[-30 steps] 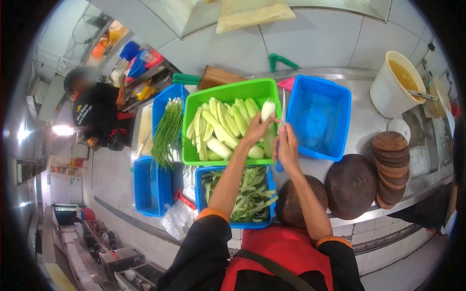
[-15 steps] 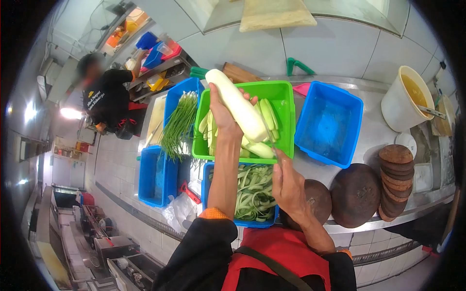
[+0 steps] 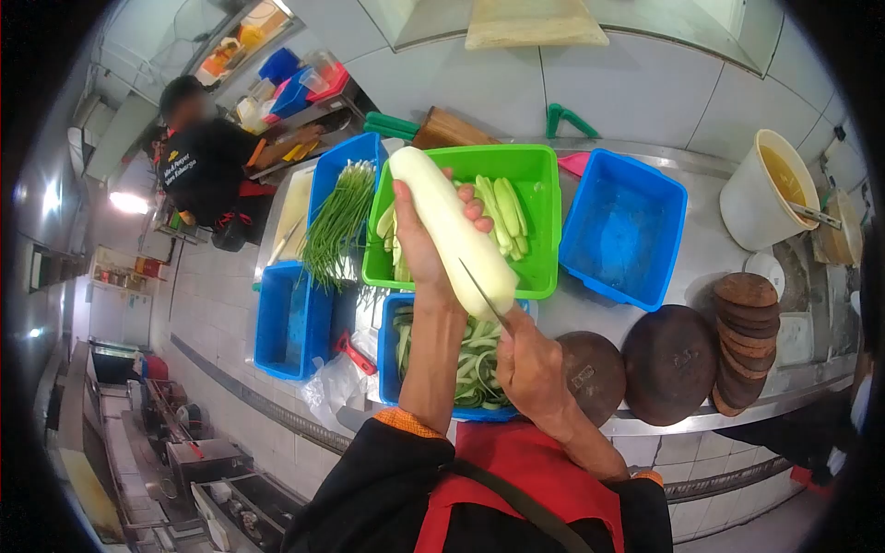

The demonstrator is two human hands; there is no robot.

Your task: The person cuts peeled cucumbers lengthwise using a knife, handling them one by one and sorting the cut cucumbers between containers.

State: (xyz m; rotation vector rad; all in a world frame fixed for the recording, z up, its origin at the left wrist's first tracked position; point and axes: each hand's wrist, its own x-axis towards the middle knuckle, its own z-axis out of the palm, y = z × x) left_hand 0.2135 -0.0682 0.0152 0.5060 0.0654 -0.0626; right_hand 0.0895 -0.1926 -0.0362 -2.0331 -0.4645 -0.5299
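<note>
My left hand (image 3: pixel 419 244) is wrapped round a large, pale peeled cucumber (image 3: pixel 452 226), holding it aslant above the trays. In my right hand (image 3: pixel 539 369) is a knife (image 3: pixel 485 293), its handle hidden by the fingers. The thin blade lies along the lower end of the cucumber; I cannot tell how deep it is in. Behind the cucumber is a green tray (image 3: pixel 546 230) with several pale cut pieces (image 3: pixel 505 214). Below sits a blue tub (image 3: pixel 387 364) full of green peel strips (image 3: pixel 477 364), partly covered by my forearm and right hand.
Long green stalks (image 3: pixel 341 226) lie in a blue tray at left, near another blue tub (image 3: pixel 281 323). Right are a blue tray (image 3: pixel 627 230), dark round slabs (image 3: pixel 671 364), a stack of discs (image 3: pixel 745 336) and a white bucket (image 3: pixel 761 194). A co-worker (image 3: pixel 207 166) stands far left.
The cucumber and both hands have come lower, towards me. The knife blade now lies against the cucumber's face rather than at its lower edge. The co-worker's arm has reached lower.
</note>
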